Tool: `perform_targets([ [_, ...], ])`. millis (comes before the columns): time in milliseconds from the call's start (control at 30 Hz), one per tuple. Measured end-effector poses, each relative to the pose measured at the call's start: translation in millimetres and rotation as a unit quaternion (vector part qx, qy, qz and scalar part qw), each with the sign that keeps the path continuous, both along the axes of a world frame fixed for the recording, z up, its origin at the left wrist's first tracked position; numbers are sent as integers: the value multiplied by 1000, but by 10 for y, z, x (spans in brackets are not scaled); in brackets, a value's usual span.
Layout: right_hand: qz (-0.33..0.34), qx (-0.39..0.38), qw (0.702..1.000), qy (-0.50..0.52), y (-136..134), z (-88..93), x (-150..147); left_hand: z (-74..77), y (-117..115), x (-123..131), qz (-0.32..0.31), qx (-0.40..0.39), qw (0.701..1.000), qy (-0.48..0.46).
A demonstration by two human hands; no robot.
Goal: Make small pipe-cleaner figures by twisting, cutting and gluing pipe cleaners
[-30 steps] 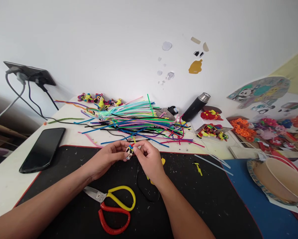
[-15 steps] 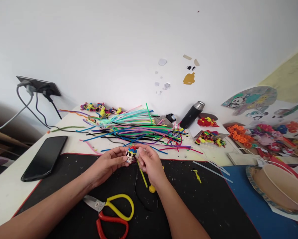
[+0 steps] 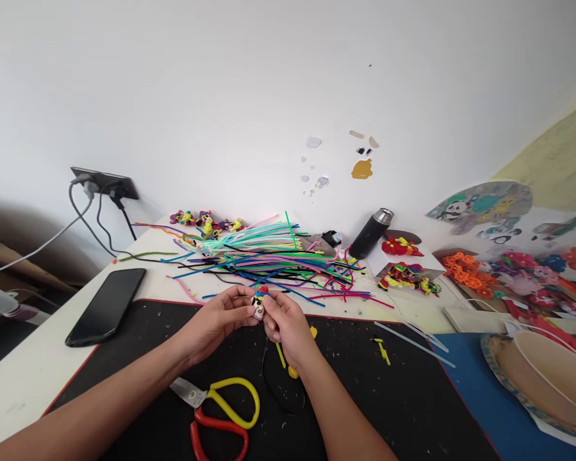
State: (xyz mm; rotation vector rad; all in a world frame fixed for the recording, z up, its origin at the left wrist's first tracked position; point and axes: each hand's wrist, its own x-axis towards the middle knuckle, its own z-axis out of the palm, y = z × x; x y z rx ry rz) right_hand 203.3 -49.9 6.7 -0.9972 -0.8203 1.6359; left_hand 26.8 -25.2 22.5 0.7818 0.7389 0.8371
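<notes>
Nearest to where I stand: one pair of scissors (image 3: 200, 398), one handle loop yellow, the other red, the loops spread apart, lying on a black mat (image 3: 388, 403) with a red edge; the blade tips pass behind the person's left forearm.

Beyond, partly covered by the right wrist: a yellow strip (image 3: 280, 356) and a small yellow piece (image 3: 293, 372), both on the mat. Farther right, some loose yellow-green snippets (image 3: 384, 353).

Left hand (image 3: 215, 323): thumb and fingers closed on the left side of a small figurine. Right hand (image 3: 290, 325): thumb and fingers pinched at its right side. The figurine (image 3: 258, 310), white and black with a blue and red top, is upright between the fingertips, above the mat's far part.

To the left, a black smartphone (image 3: 106, 307), screen up, mostly on the white counter (image 3: 13, 390). To the right, thin translucent sticks (image 3: 414, 344).

Behind the hands, a heap of multicoloured pipe cleaners (image 3: 268, 257). Behind its left end, a row of small pipe-cleaner figures (image 3: 205, 224); near its right end, a tilted black flask (image 3: 371, 235) with a silver cap.

Farthest, on the white wall (image 3: 220, 96): paper cut-outs, one mustard-coloured (image 3: 362, 169).
</notes>
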Motion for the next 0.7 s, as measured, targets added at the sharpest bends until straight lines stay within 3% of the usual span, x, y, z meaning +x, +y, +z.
perform_targets([
  [167,9,-10,1000,16,-43,30,10,-27,-95,-77,-5,37,999,37],
  [267,4,-21,999,28,-57,80,16,-13,-64,-402,-10,163,968,192],
  [300,5,-24,999,34,-59,98,16,0,-32,-575,10,225,932,282],
  [333,7,-27,999,39,-62,113,14,15,6,-773,59,281,877,386],
  [400,12,-29,998,49,-72,131,6,39,82,-1195,160,333,726,580],
  [467,18,-30,998,54,-90,134,-7,38,130,-1564,159,328,591,720],
  [500,22,-30,998,55,-100,132,-13,26,140,-1703,141,314,544,765],
  [567,28,-31,998,54,-118,127,-23,-15,138,-1869,92,257,499,822],
  [700,24,-27,998,55,-127,127,-19,-102,141,-1899,34,174,517,838],
])
